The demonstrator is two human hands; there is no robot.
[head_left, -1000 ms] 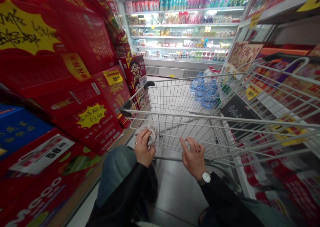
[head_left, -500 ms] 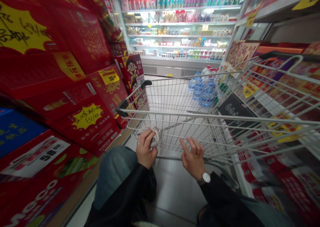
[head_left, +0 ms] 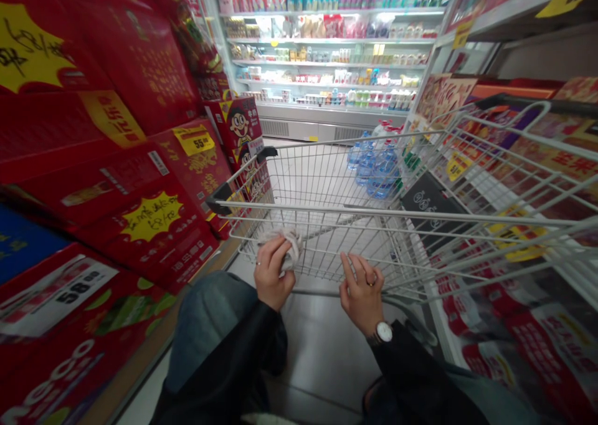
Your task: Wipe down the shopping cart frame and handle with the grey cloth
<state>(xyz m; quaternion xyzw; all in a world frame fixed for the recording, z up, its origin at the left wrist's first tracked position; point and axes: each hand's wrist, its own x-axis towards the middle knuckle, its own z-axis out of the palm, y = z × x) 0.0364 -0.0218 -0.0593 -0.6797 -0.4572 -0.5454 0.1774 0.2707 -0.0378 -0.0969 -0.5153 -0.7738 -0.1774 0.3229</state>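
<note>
A wire shopping cart (head_left: 327, 205) stretches ahead of me, its rear end close to both hands. My left hand (head_left: 273, 272) is shut on a crumpled pale tissue-like wad (head_left: 289, 245), pressed near the cart's rear rail. My right hand (head_left: 362, 293) lies beside it, with a ring and a wristwatch (head_left: 384, 333), and its spread fingers rest by the rear wires, holding nothing. Blue bottled water (head_left: 378, 172) shows through the wires toward the front; I cannot tell whether it is inside the cart.
Stacked red gift boxes (head_left: 116, 163) with yellow price stickers form a wall along the left. A lit refrigerated display (head_left: 327, 57) stands ahead, and a shelf of packaged goods (head_left: 527, 163) runs along the right. Below lies a grey tiled floor (head_left: 322, 362).
The shelves and boxes slide outward as the refrigerated display grows larger. My right fingers have curled slightly; the left hand keeps the same wad.
</note>
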